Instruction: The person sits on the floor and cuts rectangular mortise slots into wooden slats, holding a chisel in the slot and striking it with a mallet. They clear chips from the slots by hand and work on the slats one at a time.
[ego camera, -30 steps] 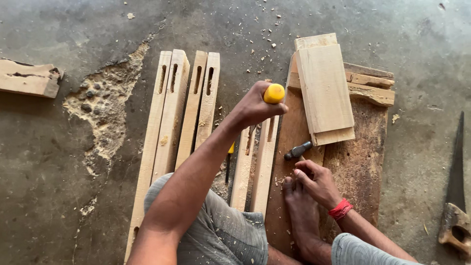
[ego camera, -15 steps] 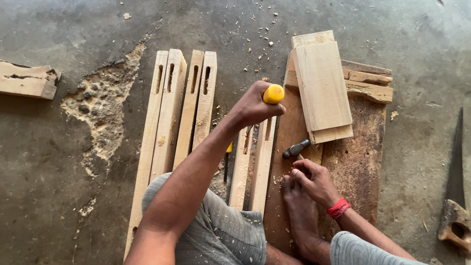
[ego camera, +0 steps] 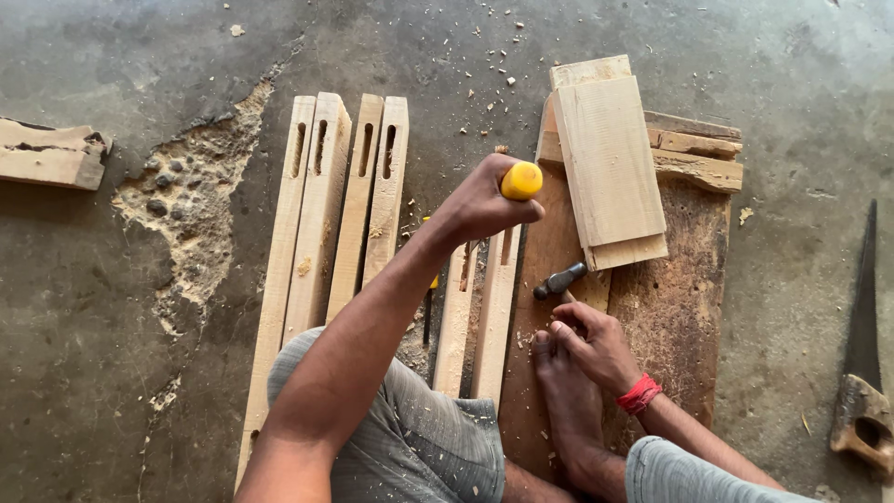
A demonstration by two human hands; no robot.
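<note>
Right at the centre of the frame, the left hand (ego camera: 480, 200) is closed tight around the yellow handle (ego camera: 521, 180) of a chisel, its fingers wrapped fully round so that only the rounded handle end shows above the fist. The blade is hidden behind the hand, so where it touches cannot be told. Just below the fist lie two pale slotted wooden strips (ego camera: 475, 317), side by side on the concrete floor (ego camera: 112, 373). Lower right of centre, the right hand (ego camera: 596, 345), with a red band at the wrist, grips a hammer (ego camera: 559, 280) close to its dark head, fingers curled around the short shaft; it rests over a bare foot (ego camera: 563, 401) planted on a wide dark board (ego camera: 675, 307). Stacked pale planks (ego camera: 610, 158) lie across the upper end of that board. Four more slotted strips (ego camera: 340, 205) lie left of centre. A handsaw (ego camera: 861, 373) lies at the right edge.
</note>
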